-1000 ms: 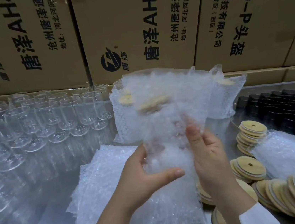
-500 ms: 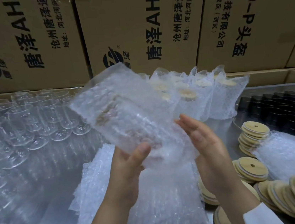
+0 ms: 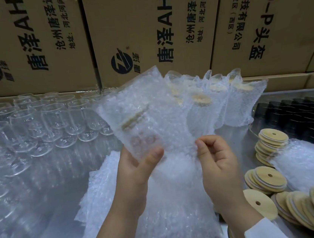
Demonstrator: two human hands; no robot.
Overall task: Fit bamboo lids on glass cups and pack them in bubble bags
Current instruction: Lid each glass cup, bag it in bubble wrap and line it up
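Bubble bag held up, tilted left.
Your left hand grips it low and your right hand pinches its edge; a pale bamboo lid shows edge-on inside. Packed bags stand upright in a row behind, bare cups left, loose lids right, flat bags below.

The left cardboard box carries sideways black print: a round logo, "唐泽AH", and smaller "沧州唐泽" and "地址:河北河间". The middle cardboard box shows the same logo, "唐泽AH4" and "沧州唐泽通信". The right cardboard box reads "信科技有限公司", "经济开发区(西区)" and "4.0-P头盔".
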